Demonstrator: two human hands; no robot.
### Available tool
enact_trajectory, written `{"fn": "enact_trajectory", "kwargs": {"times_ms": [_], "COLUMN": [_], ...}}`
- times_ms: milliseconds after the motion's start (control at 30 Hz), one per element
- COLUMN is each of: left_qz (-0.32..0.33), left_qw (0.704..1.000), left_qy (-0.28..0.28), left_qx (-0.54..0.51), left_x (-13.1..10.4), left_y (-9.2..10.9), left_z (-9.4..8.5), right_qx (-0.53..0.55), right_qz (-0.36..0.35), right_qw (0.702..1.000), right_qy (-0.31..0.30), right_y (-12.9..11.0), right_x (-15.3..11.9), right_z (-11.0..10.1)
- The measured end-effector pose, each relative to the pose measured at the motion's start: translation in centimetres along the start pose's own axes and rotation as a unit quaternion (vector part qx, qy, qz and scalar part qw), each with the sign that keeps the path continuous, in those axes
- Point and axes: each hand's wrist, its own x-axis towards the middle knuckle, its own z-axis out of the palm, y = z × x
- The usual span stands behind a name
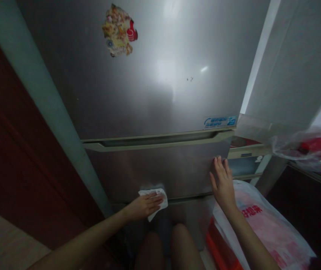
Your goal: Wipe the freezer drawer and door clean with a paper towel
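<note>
Wipe: a white wipe (164, 199) lies flat against the lower part of the fridge drawer (174, 163), left of the middle, at the seam with the panel below; from here I can't tell paper from cloth.
Left hand: the left hand (145, 206) is laid over the wipe, fingers out straight and close together, pressing it to the front; its thumb is hidden from me.
Right hand: the right hand (222, 182) rests at the drawer's right edge, fingers a little spread, thumb apart, nothing in its hold.
Fridge door: above the drawer is the silvery fridge door (149, 101), with a food-patterned sticker (118, 32) high on the left and a blue label (219, 122) at the lower right corner.
Bag: a white plastic bag (267, 225) with red lettering stands just beside the right forearm.
Knees: two bare knees (187, 245) show below the wipe, facing the fridge.
</note>
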Motion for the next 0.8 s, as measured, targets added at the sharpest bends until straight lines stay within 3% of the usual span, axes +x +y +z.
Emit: {"fn": "enact_trajectory", "kwargs": {"times_ms": [67,167,400,500,633,800], "left_qz": [0.012,0.017,-0.053,-0.103,-0.112,-0.058], "left_qw": [1.000,1.000,0.992,0.982,0.982,0.996], "left_qy": [-0.022,-0.025,0.060,0.095,0.102,0.034], "left_qx": [-0.006,-0.002,0.098,0.128,0.116,0.056], "left_x": [-0.5,0.0,4.1,5.6,5.5,1.2], "left_y": [0.2,-1.0,-7.0,-8.8,-8.1,-4.4], "left_z": [0.5,-1.3,-11.0,-13.5,-12.8,-8.0], "right_qx": [-0.002,-0.001,0.006,0.009,0.006,0.008], "right_qz": [-0.003,-0.003,-0.001,-0.005,-0.004,-0.005], "right_qw": [1.000,1.000,1.000,1.000,1.000,1.000], "right_qy": [-0.002,0.000,0.001,0.005,0.002,0.003], "right_y": [0.1,0.2,0.2,0.1,0.2,0.2], "right_x": [0.0,0.0,-0.1,0.0,0.0,0.0], "right_z": [0.0,0.0,0.2,0.2,0.2,0.2]}}
